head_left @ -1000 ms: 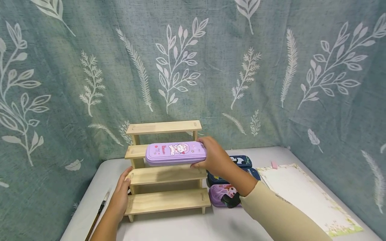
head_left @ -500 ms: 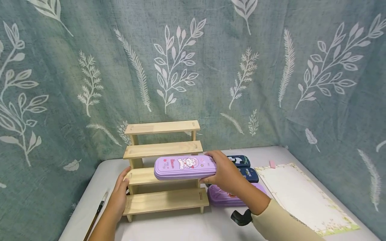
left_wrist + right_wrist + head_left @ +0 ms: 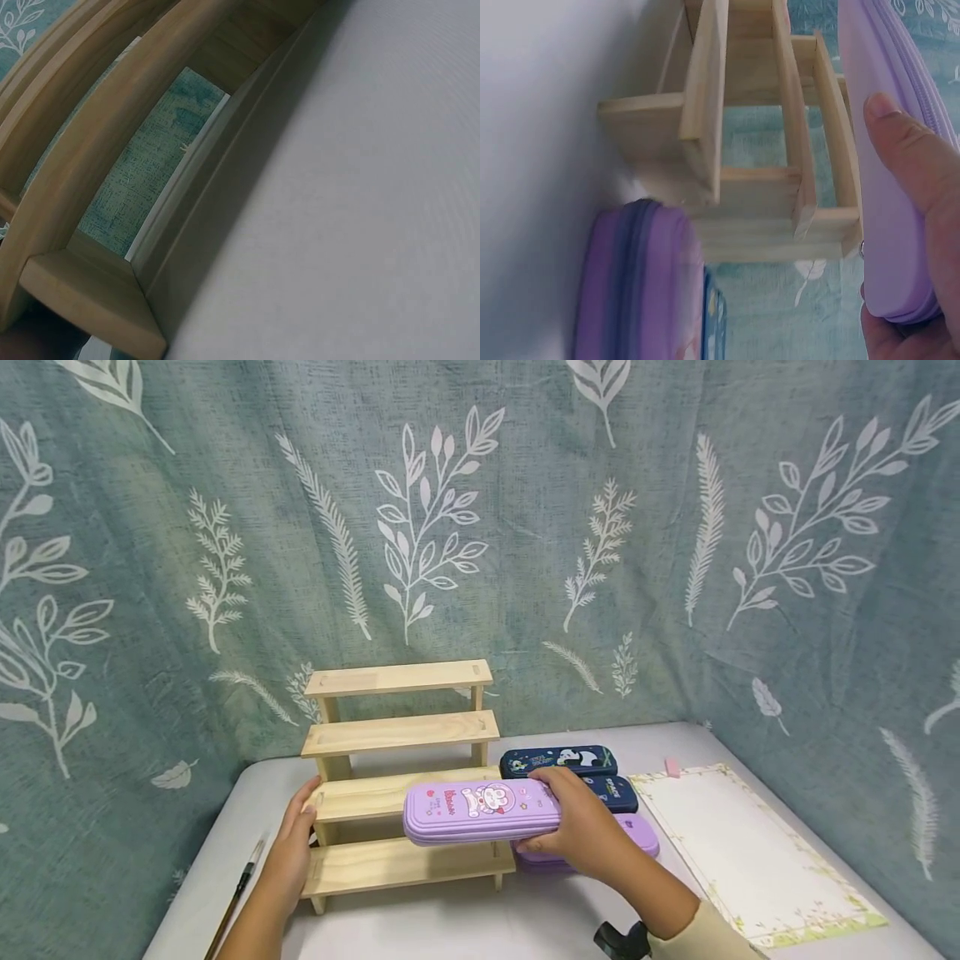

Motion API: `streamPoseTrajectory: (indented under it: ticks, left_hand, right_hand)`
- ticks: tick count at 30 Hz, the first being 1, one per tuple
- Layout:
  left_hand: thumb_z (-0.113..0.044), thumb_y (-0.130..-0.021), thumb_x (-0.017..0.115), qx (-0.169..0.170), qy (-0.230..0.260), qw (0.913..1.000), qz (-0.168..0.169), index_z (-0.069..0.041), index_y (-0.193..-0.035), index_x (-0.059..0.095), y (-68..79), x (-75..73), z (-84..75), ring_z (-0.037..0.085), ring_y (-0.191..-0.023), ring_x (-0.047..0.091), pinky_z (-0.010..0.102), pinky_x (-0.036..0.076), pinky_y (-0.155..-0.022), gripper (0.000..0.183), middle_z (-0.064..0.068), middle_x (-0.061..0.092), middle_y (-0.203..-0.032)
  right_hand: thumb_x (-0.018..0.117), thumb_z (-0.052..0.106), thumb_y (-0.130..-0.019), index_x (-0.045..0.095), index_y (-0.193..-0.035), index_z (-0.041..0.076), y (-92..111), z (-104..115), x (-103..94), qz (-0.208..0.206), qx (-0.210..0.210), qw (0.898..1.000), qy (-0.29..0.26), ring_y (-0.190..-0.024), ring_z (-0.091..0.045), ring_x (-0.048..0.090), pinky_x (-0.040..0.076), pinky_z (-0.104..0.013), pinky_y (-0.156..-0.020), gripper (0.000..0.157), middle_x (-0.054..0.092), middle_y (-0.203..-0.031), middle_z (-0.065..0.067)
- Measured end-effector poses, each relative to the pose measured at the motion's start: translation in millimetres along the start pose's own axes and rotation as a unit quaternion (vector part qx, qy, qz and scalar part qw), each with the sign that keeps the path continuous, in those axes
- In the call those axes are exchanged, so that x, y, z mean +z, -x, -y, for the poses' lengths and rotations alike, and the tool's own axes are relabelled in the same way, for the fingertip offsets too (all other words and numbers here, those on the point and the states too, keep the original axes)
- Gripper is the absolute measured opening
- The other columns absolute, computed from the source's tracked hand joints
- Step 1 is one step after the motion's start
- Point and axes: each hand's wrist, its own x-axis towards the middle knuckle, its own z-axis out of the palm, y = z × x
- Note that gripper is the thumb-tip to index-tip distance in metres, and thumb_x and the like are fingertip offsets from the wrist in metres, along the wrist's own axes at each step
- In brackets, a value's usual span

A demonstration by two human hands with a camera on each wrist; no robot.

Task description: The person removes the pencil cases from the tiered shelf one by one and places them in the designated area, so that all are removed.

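Observation:
A lilac pencil case (image 3: 480, 810) with a cartoon character on its lid is held by its right end in my right hand (image 3: 581, 827). The case is in the air in front of the lower tiers of a wooden stepped shelf (image 3: 408, 864). In the right wrist view, the thumb (image 3: 907, 142) presses along one face of the case. My left hand (image 3: 288, 839) grips the left end of the shelf's second-lowest tier. Only a dark bit of that hand shows in the left wrist view, beside the shelf (image 3: 97, 300).
Right of the shelf lie a panda pencil case (image 3: 558, 762), a navy pencil case (image 3: 615, 793) and another purple pencil case (image 3: 637, 833), partly hidden. A flower-bordered sheet (image 3: 757, 852) and a pink eraser-like piece (image 3: 672, 767) lie farther right. A brush (image 3: 238, 893) lies at left.
My right hand has brought the lilac pencil case down and to the right, from before the upper tiers to before the lower ones. The left hand keeps its place on the shelf.

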Motion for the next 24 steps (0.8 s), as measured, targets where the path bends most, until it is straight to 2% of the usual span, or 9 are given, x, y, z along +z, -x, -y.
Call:
streamPoseTrajectory:
  ticks: [4, 11, 16, 24]
  left_hand:
    - [-0.04, -0.116, 0.017, -0.007, -0.005, 1.0, 0.0, -0.034, -0.169, 0.01, -1.4, -1.1, 3.0, 0.039, -0.162, -0.007, 0.071, 0.001, -0.125, 0.054, 0.006, -0.005, -0.177]
    - [-0.039, -0.116, 0.018, -0.005, -0.005, 1.0, 0.001, -0.034, -0.169, 0.009, -1.1, -1.1, 2.7, 0.038, -0.163, -0.006, 0.07, 0.001, -0.126, 0.054, 0.006, -0.004, -0.177]
    - [-0.043, -0.116, 0.017, -0.013, -0.017, 0.9998, 0.0, -0.036, -0.169, 0.008, -0.6, -3.2, 1.5, 0.042, -0.162, -0.005, 0.072, 0.002, -0.125, 0.055, 0.007, -0.006, -0.177]
    - [-0.043, -0.115, 0.014, -0.003, -0.023, 0.9997, 0.002, -0.036, -0.169, 0.007, -1.8, -1.3, 3.2, 0.043, -0.162, -0.005, 0.073, 0.002, -0.124, 0.055, 0.009, -0.004, -0.177]
  right_hand:
    - [0.104, 0.033, -0.06, 0.059, -0.14, 0.014, 10.6, -10.6, -1.2, -0.006, 0.008, 1.0, -0.002, -0.131, -0.026, 0.057, 0.047, -0.054, -0.111, 0.094, 0.059, -0.143, -0.003]
    - [0.104, 0.032, -0.058, 0.059, -0.141, 0.01, 26.2, -25.9, -7.5, -0.034, 0.002, 0.999, 0.008, -0.131, -0.028, 0.059, 0.049, -0.052, -0.11, 0.098, 0.061, -0.142, -0.007]
    - [0.104, 0.035, -0.058, 0.059, -0.141, 0.012, 35.4, -36.7, -9.1, -0.031, 0.022, 0.999, 0.009, -0.134, -0.03, 0.057, 0.048, -0.053, -0.111, 0.097, 0.06, -0.144, -0.007]
    - [0.104, 0.031, -0.057, 0.06, -0.139, 0.01, 50.6, -59.4, -12.1, -0.052, 0.03, 0.998, 0.017, -0.127, -0.028, 0.061, 0.049, -0.054, -0.108, 0.095, 0.064, -0.136, -0.005]
